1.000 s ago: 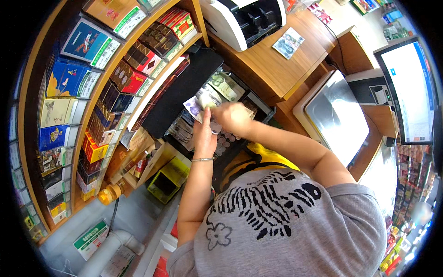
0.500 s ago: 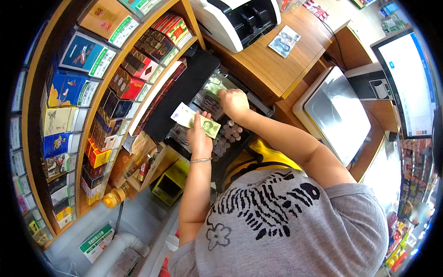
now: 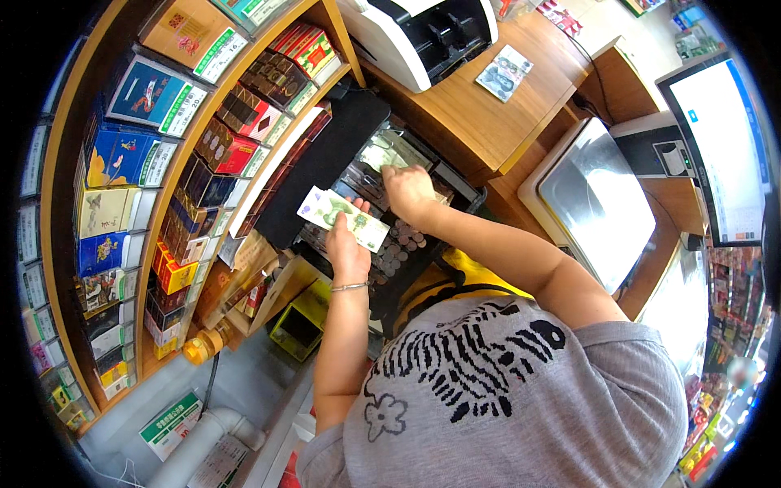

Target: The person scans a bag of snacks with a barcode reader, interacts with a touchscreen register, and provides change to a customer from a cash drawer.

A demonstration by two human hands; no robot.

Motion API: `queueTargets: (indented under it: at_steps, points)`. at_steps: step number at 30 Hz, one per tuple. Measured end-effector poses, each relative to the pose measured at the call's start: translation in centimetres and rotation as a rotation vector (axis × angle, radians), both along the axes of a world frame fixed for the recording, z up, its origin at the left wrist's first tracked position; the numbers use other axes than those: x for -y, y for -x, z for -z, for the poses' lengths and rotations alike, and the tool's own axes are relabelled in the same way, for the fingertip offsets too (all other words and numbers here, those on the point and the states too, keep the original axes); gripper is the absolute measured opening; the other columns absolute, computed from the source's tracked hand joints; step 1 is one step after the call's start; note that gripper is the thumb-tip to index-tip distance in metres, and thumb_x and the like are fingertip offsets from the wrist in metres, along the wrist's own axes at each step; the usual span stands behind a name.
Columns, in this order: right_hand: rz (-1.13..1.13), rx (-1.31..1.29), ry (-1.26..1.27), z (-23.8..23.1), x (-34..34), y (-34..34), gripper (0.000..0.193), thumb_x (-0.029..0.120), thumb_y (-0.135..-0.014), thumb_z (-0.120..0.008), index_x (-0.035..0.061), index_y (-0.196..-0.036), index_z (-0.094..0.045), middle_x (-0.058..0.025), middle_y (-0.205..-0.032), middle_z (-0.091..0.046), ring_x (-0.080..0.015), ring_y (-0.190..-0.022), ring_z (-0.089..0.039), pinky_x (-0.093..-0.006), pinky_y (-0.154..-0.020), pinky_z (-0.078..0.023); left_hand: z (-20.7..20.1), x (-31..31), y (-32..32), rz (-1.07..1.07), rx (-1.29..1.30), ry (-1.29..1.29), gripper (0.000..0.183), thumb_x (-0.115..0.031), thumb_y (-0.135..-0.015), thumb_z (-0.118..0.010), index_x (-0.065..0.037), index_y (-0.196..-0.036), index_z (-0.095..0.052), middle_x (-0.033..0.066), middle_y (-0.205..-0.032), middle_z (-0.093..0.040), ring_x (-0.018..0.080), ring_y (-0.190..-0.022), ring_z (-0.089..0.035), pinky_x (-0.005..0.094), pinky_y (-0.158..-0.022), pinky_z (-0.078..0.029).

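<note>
Head view: a small fan of banknotes (image 3: 368,233) is gripped in the left hand (image 3: 348,252), the thumb laid across the top and the fingers kept beneath, and is held over an open cash drawer (image 3: 477,198). The right hand (image 3: 411,193) is lowered over the far part of the drawer, its fingertips set against pale green notes (image 3: 379,153) there—whether one is pinched cannot be told, since the fingers are turned away. Coins (image 3: 400,250) are heaped in the near part of the drawer, and its left side is bordered by a black casing (image 3: 313,167).

Beyond the drawer, a wooden counter (image 3: 480,122) is lit brightly; on it a bluish banknote (image 3: 503,73) is laid flat, near a white-and-black machine (image 3: 407,49). To the right, a device with a shiny metal plate (image 3: 598,195) is placed below a lit monitor (image 3: 720,154). The left of the room is filled by wooden shelves (image 3: 340,37), stacked with coloured boxes (image 3: 154,93) behind price labels. Under them a yellow-green bin (image 3: 297,321) can be seen, and at the lower left a pale pipe (image 3: 191,447) is passed by a green-and-white sign (image 3: 170,423)—its edges bent by the lens.
</note>
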State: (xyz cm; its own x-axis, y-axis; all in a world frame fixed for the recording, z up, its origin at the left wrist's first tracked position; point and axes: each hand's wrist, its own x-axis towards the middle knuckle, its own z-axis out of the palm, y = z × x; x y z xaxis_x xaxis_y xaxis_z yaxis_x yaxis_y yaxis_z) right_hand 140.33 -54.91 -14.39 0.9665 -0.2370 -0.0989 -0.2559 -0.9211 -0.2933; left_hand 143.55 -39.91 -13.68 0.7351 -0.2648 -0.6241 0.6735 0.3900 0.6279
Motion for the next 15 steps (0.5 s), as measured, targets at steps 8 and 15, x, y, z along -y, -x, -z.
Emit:
queueTargets:
  at_steps: [8, 15]
  points:
    - [-0.223, 0.422, -0.130, -3.0, -1.4, 2.4, 0.020, 0.013, -0.068, -0.059, 0.0033, -0.085, -0.063, -0.0084, -0.081, -0.066, -0.0248, -0.075, -0.065, -0.0335, -0.077, -0.051, -2.7, 2.2, 1.2, 0.092, 0.042, -0.038, 0.034, -0.029, -0.089, -0.063, 0.003, -0.101, -0.059, 0.0063, -0.098, -0.060, 0.0148, -0.087, -0.058, 0.0305, -0.075, -0.048]
    - [-0.268, 0.526, -0.465, -5.1, -2.7, 4.3, 0.030, 0.017, -0.071, -0.070, 0.0000, -0.095, -0.063, -0.0137, -0.102, -0.065, -0.0294, -0.096, -0.062, -0.0382, -0.086, -0.049, -0.7, -0.1, 0.3, -0.059, 0.080, -0.209, 0.023, -0.014, -0.091, -0.059, 0.003, -0.107, -0.058, 0.0054, -0.102, -0.061, 0.0151, -0.089, -0.058, 0.0297, -0.076, -0.048]
